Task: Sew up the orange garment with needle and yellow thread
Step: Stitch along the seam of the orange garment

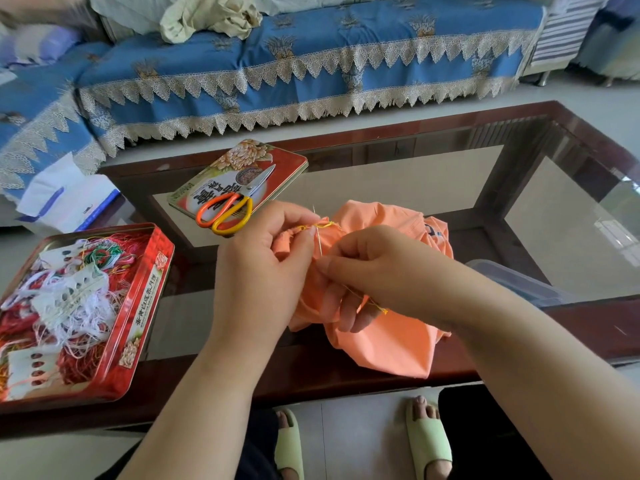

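Note:
The orange garment (pixel 384 337) lies bunched on the near edge of the glass-topped table, partly hanging over it. My left hand (pixel 263 261) pinches a gathered fold of the garment at its top, where yellow stitches (pixel 320 226) show. A thin needle (pixel 318 233) stands nearly upright through that fold. My right hand (pixel 377 275) pinches the needle's lower end between thumb and fingertips, its other fingers curled under the cloth. Yellow thread (pixel 372 303) trails down across the right hand's fingers.
Orange-and-yellow-handled scissors (pixel 230 206) lie on a red tin lid (pixel 277 161) behind my left hand. An open red tin (pixel 145 306) full of tangled threads sits at the left. A clear plastic box (pixel 519 282) is at the right. A blue sofa (pixel 311 71) stands beyond the table.

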